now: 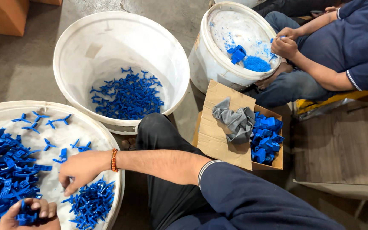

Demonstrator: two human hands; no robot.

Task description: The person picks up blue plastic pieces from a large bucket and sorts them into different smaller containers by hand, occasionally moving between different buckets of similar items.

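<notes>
We worked seated over a wide white lid (86, 123) that served as our surface. A dense heap (3, 170) of blue plastic parts covered its left side; a smaller pile (91, 203) of cross-shaped pieces lay at its lower right edge, and a few loose pieces (43, 119) were scattered across the bare upper part.

Our right hand (79, 168), with an orange bead band (114, 160) at the wrist, reached across our body and lay palm down on the lid, fingers loosely curled and spread, fingertips touching the lid just beside the small pile. We could not tell whether it pinched a piece.

Our left hand (28, 213), at the bottom edge of the view, was closed around a blue part (24, 217), right at the heap's lower end. The two hands were near each other but apart.

Beyond the lid stood an open white bucket (69, 51) with a layer of blue cross pieces (126, 93) in its bottom. To the right, a cardboard box (211, 132) held blocky blue parts (267, 136) and a grey rag (235, 119).

A second person in dark blue sat at upper right, both hands (284, 40) together over another lidded bucket (205, 64), which carried blue granules (256, 64) and a few blue parts. The floor (18, 68) was bare concrete.
</notes>
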